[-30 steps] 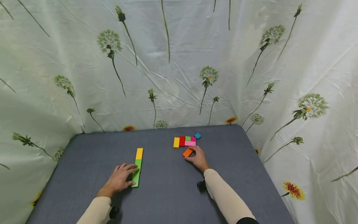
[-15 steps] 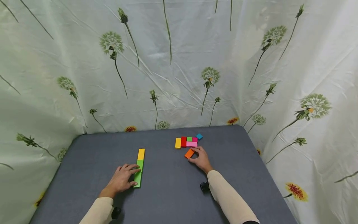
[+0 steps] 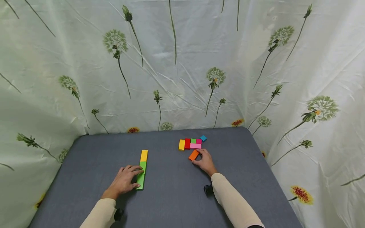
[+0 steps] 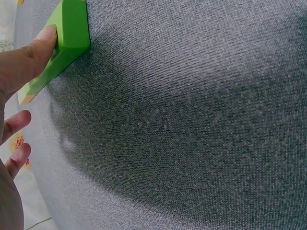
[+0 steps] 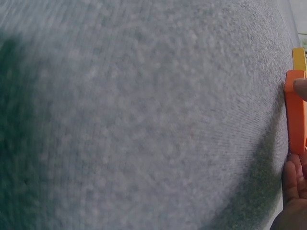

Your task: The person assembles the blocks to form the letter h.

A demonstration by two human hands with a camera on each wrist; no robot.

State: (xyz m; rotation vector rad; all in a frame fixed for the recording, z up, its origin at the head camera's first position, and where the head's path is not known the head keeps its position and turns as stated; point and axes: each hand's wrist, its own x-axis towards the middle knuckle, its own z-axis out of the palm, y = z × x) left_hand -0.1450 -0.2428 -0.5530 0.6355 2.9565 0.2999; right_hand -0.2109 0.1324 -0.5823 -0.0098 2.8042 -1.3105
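My left hand [image 3: 123,181] rests on a green block [image 3: 140,183], the near part of a green strip. In the left wrist view its thumb lies on the green block [image 4: 72,31], while the other fingers extend loosely. A yellow block [image 3: 144,155] continues the strip at its far end. Between thumb and fingertips, my right hand [image 3: 205,162] pinches an orange block [image 3: 194,155], which lies slanted just in front of the coloured group. The right wrist view catches only part of the orange block [image 5: 296,112] and some fingers at its right edge.
Behind the orange block sit a yellow block [image 3: 181,145], a red one [image 3: 187,143], a pink one [image 3: 195,146], a small green one [image 3: 193,141] and a magenta one [image 3: 199,141]. A blue block [image 3: 203,138] lies turned near them. A flowered curtain [image 3: 188,79] stands behind the grey table [image 3: 168,196].
The head view has shifted slightly, so everything appears a little farther right. Both hands and the blocks keep their places relative to one another.
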